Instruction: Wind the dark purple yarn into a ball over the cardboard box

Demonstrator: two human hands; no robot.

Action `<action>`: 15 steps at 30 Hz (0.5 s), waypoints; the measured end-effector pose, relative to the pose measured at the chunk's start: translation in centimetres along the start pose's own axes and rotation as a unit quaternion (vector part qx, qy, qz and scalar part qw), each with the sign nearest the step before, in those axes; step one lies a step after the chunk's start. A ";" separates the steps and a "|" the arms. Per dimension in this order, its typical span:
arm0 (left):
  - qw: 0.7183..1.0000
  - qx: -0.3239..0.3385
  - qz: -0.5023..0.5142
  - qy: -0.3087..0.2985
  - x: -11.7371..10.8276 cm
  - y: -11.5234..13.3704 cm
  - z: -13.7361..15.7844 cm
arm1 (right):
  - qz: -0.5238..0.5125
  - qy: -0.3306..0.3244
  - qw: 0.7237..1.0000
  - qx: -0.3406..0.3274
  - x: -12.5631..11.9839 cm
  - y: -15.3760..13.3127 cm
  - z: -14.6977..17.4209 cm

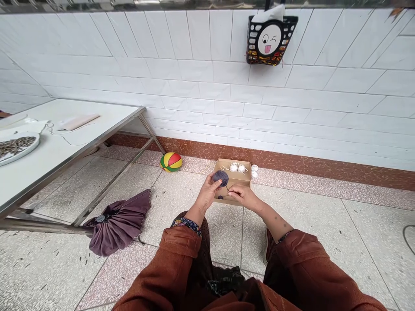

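A dark grey-purple ball of yarn (221,178) is gripped in my left hand (207,192), thumb across its lower side. A short length of dark yarn runs from the ball to my right hand (244,195), whose fingertips pinch the strand. Both hands are above a shallow cardboard box (234,162) on the floor. Inside the box, near its far side, lie two white yarn balls (237,167). A small dark ball (221,197) shows at the near side of the box. More small white balls (254,171) sit just outside its right edge.
Left of me stands a white-topped metal table (74,138) with a plate of seeds (19,146) and a folded pinkish item (79,122). A folded purple umbrella (121,222) and a colourful ball (171,162) lie on the floor. A black basket (271,41) hangs on the tiled wall.
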State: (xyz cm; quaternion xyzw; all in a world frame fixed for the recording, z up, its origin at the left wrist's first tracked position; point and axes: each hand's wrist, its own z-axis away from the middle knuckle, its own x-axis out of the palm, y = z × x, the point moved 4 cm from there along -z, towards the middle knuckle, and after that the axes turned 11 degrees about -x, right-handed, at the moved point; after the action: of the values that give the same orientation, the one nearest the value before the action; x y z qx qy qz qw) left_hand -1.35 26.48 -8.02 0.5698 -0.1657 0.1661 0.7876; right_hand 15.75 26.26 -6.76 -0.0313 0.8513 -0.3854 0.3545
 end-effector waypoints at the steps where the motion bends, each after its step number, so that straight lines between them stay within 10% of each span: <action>1: 0.999 0.008 -0.029 0.009 0.0 0.0 0.0 | -0.005 0.000 1.000 -0.017 -0.2 -0.5 0.0; 8: 0.976 0.001 -0.198 -0.091 1.4 -1.1 0.2 | 0.007 0.079 0.997 -0.011 -3.0 -0.6 -0.5; 15: 0.963 -0.053 -0.096 -0.244 3.1 -1.3 1.3 | -0.010 0.157 0.982 0.105 -3.1 2.8 -0.3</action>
State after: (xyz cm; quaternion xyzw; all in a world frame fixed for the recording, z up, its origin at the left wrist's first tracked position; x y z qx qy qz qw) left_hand 1.92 25.10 -7.36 0.5641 -0.3060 -0.0639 0.7642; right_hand 18.42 29.40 -6.71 0.0582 0.8506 -0.4768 0.2139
